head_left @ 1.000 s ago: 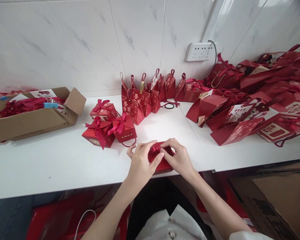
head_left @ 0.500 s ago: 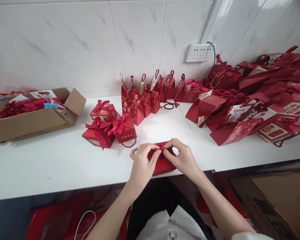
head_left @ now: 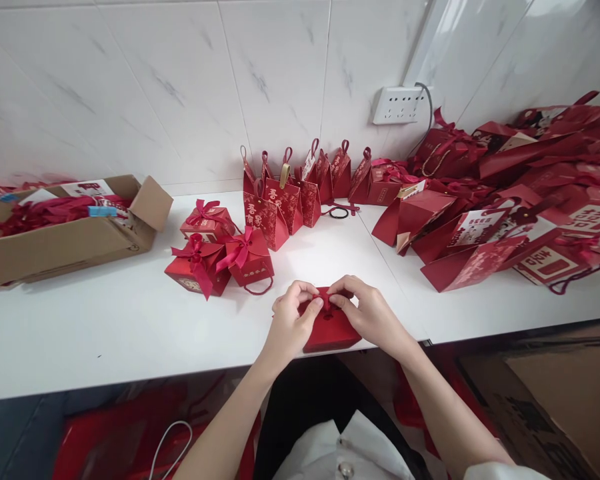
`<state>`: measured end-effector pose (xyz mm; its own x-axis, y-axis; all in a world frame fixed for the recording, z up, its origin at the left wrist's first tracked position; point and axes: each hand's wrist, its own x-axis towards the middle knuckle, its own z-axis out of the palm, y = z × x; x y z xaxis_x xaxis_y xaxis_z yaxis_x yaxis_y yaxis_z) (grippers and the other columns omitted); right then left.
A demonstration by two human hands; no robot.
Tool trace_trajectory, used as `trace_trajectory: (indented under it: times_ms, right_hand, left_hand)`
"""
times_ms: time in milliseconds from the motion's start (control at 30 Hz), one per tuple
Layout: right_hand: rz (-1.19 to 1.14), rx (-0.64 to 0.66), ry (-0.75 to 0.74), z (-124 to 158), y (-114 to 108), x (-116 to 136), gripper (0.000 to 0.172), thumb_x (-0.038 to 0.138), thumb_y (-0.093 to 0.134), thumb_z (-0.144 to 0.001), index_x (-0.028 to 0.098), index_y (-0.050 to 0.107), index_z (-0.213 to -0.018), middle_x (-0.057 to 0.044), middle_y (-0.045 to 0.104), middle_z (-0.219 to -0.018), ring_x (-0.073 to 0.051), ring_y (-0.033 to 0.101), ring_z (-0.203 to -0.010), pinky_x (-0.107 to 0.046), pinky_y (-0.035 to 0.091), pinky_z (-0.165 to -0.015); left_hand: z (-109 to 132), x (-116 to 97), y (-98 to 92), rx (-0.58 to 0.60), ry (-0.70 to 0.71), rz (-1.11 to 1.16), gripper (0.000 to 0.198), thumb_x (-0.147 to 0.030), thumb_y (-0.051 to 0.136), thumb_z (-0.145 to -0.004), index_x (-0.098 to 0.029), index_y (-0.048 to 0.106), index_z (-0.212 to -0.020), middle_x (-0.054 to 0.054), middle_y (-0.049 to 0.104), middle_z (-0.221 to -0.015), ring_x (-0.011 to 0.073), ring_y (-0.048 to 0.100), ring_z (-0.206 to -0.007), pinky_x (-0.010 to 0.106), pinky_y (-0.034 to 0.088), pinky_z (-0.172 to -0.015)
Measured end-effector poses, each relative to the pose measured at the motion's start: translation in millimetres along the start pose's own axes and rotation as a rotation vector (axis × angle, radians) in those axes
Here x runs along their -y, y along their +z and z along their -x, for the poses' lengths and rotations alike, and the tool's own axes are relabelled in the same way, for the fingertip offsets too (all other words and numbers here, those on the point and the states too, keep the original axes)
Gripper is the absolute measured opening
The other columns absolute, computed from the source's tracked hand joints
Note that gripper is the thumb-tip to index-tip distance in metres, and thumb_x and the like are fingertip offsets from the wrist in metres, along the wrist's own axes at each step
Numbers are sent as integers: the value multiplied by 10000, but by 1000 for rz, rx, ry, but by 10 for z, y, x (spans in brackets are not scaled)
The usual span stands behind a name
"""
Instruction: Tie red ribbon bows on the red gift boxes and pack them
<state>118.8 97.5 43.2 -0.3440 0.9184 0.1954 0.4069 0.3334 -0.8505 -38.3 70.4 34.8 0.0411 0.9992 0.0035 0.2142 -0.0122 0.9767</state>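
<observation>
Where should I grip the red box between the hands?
Probably its lower ends, from left and right: the red box sits by the front edge of the table, and the left hand and right hand pinch the ribbon on top.

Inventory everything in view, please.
Box: 1, red, between hands
Ribbon: 1, red, atop it
Bowed boxes: 3, red, centre left
Looped boxes: several, red, wall side
Box pile: many, red, right
Ring: 1, black, near wall
Table: 1, white, beneath boxes
Carton: 1, brown, table's left
Cardboard: uncertain, brown, lower right
Socket: 1, white, wall
Cables: 2, grey (socket), white (lower left)
Seats: uncertain, red, below table
Left hand: 1, bare, on ribbon
Right hand: 1, bare, on ribbon
Shirt: 1, white, bottom
</observation>
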Motion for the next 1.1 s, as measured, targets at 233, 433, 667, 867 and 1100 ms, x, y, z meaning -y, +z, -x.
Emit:
trace_trajectory:
  times_ms: [233,433,667,867,1100]
  right_hand:
    - [14,-112,-11,34,25,-49,112,149,510,-814,221,555,-887,-21,625,-863,-163,599,-776,-318,504,-724]
    - [119,-72,-129,213,-80,6,161,109,487,-815,205,616,-828,-77,559,-1046,-184,603,-943,-306,526,-750]
    - [168,-112,-169,225,8,-43,51,203,599,-841,194,644,-863,-80,592,-1006,-192,616,-946,-318,527,-817]
    - [136,-118,-166,198,-4,-37,112,182,551,-874,199,641,-811,-64,603,-958,-172,624,-882,-305,526,-787]
    - [91,-91,-61,191,-18,-2,73,228,583,-851,212,643,-812,-67,608,-968,-195,619,-906,-325,530,-765]
  left_hand:
    - [-14,45,-47,61,-49,163,116,-265,556,-830,-195,483,-773,-13,633,-727,136,597,-735,240,415,-679]
    - [-15,49,-35,55,-84,234,126,-272,578,-822,-194,492,-774,-28,606,-697,119,583,-700,221,414,-651]
    - [-13,35,-47,34,-58,170,134,-292,592,-809,-190,518,-765,-16,646,-731,130,602,-741,243,435,-727]
    - [20,-1,-101,19,-79,93,192,-364,608,-794,-181,551,-783,35,689,-866,167,647,-795,273,462,-734]
    - [20,-17,-102,28,-59,59,179,-355,606,-795,-183,559,-785,44,695,-861,193,662,-862,294,475,-776]
